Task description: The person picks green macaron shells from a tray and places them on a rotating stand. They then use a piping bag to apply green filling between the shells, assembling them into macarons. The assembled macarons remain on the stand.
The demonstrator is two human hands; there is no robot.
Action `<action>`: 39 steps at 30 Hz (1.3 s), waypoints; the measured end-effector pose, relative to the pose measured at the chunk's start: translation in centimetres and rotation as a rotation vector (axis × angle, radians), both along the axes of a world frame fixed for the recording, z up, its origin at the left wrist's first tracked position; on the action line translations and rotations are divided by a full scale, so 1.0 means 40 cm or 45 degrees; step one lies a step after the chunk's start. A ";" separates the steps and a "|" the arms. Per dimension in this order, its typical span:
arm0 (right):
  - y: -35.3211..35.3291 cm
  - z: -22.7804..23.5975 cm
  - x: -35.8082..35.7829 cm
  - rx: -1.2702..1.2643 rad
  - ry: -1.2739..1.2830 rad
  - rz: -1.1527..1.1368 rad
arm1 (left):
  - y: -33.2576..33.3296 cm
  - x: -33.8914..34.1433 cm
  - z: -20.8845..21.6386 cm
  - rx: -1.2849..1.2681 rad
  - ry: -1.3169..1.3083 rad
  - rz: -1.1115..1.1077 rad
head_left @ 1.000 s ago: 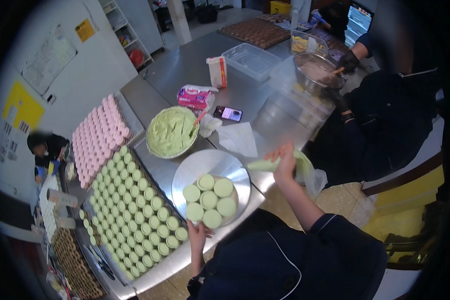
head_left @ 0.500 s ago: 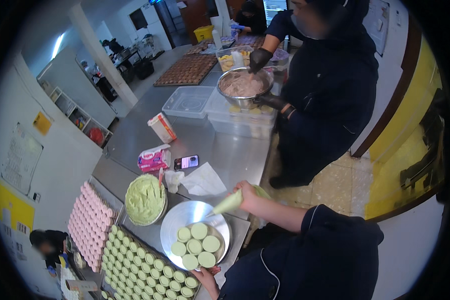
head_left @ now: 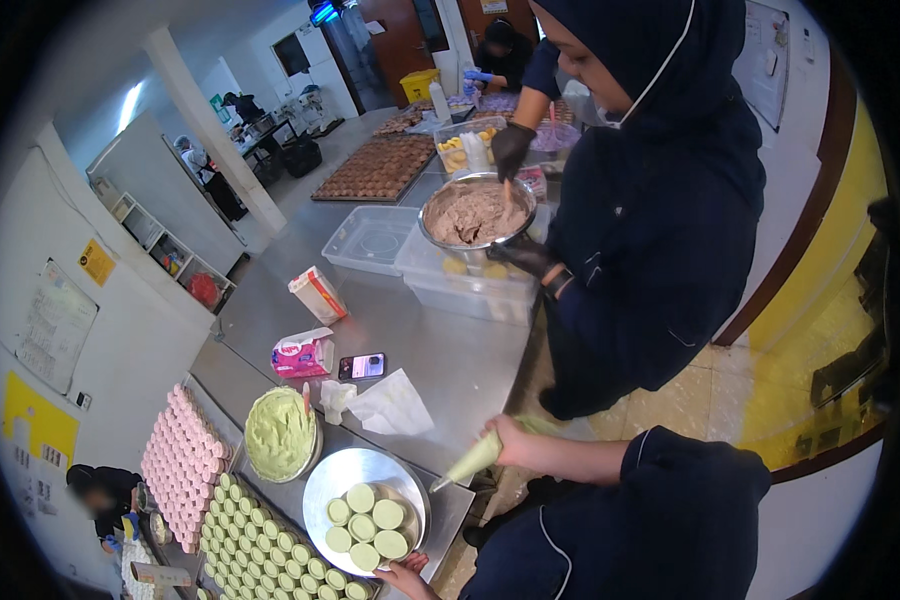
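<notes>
My right hand (head_left: 515, 442) is closed around a piping bag (head_left: 473, 459) of pale green cream. Its nozzle points down and left, just beyond the right rim of a round metal plate (head_left: 332, 470). Several round green-topped cakes (head_left: 362, 522) are grouped on that plate. At the plate's near rim is my left hand (head_left: 406, 574), with its fingers curled at the edge and the palm partly hidden below. A bowl of green cream (head_left: 280, 432) with a spatula in it stands beyond the plate, to the upper left.
Trays of green cakes (head_left: 260, 545) and pink cakes (head_left: 182, 450) lie at the left. A phone (head_left: 361, 366), tissue pack (head_left: 303, 354) and white paper (head_left: 392, 403) lie on the steel table. A co-worker in black gloves holds a bowl of brown mixture (head_left: 475, 215) over plastic tubs.
My right hand has moved the piping bag outward, so its nozzle left the plate's surface for its right edge. The view has shifted slightly. The co-worker's bowl has turned and tilted.
</notes>
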State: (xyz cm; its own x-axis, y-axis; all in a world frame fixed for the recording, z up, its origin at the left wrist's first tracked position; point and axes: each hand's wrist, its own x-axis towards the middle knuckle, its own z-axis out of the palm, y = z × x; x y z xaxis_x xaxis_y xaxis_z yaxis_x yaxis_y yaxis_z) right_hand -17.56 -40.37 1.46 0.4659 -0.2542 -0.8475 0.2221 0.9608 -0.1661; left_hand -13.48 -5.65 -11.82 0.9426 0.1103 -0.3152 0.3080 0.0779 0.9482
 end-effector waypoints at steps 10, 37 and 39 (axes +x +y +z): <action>-0.053 -0.039 -0.150 0.115 -0.228 0.239 | -0.160 -0.047 0.097 -0.184 0.077 0.142; -0.005 -0.058 0.082 0.160 -0.178 0.318 | -0.241 -0.059 0.109 -0.169 -0.070 0.252; 0.027 -0.064 0.090 0.171 -0.174 0.348 | -0.232 -0.067 0.115 -0.240 0.010 0.152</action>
